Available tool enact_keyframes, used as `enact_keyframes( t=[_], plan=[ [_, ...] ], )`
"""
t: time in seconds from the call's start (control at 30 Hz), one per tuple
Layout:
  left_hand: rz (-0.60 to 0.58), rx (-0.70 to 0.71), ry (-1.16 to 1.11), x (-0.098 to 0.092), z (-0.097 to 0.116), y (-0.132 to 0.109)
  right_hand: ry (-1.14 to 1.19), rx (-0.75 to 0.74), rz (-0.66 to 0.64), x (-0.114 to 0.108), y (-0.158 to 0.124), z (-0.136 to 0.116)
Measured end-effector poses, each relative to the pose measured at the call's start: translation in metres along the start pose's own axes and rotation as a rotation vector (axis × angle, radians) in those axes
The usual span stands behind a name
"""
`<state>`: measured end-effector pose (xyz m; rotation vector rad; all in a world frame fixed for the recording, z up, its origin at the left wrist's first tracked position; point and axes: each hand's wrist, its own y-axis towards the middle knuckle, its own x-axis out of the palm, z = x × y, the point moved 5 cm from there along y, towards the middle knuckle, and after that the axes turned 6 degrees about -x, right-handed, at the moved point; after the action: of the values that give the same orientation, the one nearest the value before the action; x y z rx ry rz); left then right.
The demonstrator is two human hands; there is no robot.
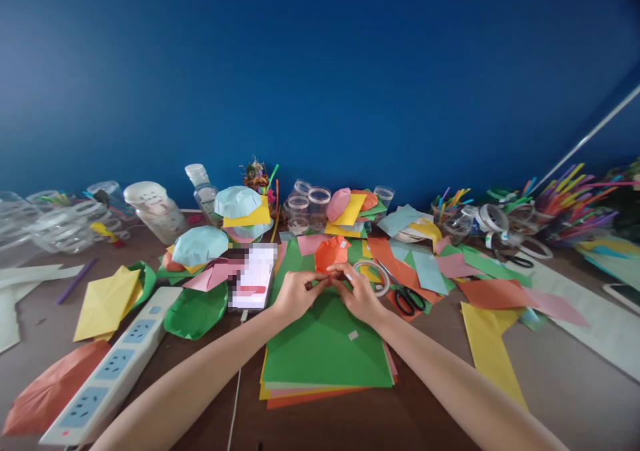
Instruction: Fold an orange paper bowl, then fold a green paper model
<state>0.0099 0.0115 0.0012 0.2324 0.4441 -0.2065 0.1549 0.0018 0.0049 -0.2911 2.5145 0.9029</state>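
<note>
An orange piece of folded paper (330, 252) is pinched at its near edge by my left hand (301, 292) and my right hand (356, 292), whose fingertips almost meet. A small white piece sticks to the paper's upper right. Another small whitish piece (353, 335) lies on the stack of green paper (325, 361) beneath my hands; yellow, pink and orange sheets peek out under it. To the right of my right hand lie a roll of tape (384, 279) and black-handled scissors (409, 299). What my fingertips press is partly hidden.
A lit phone (256, 278) lies left of the paper stack, with a white cable. A power strip (113, 364) stretches across the left. Folded paper shapes (196, 312), plastic cups (319, 206) and colourful straws (575, 201) surround the work area. A blue wall (320, 71) stands behind.
</note>
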Motion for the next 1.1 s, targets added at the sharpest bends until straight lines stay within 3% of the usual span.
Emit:
enact_keyframes(
  t=[0.63, 0.93, 1.1],
  plan=[
    [-0.023, -0.022, 0.055, -0.001, 0.006, -0.003, -0.012, 0.005, 0.007, 0.001, -0.001, -0.001],
    [0.104, 0.057, 0.21, -0.007, 0.012, -0.001, 0.012, 0.024, 0.0, 0.001, 0.0, -0.005],
    [0.172, 0.218, 0.369, -0.012, 0.022, -0.008, 0.076, 0.083, 0.144, -0.007, 0.001, 0.005]
  ],
)
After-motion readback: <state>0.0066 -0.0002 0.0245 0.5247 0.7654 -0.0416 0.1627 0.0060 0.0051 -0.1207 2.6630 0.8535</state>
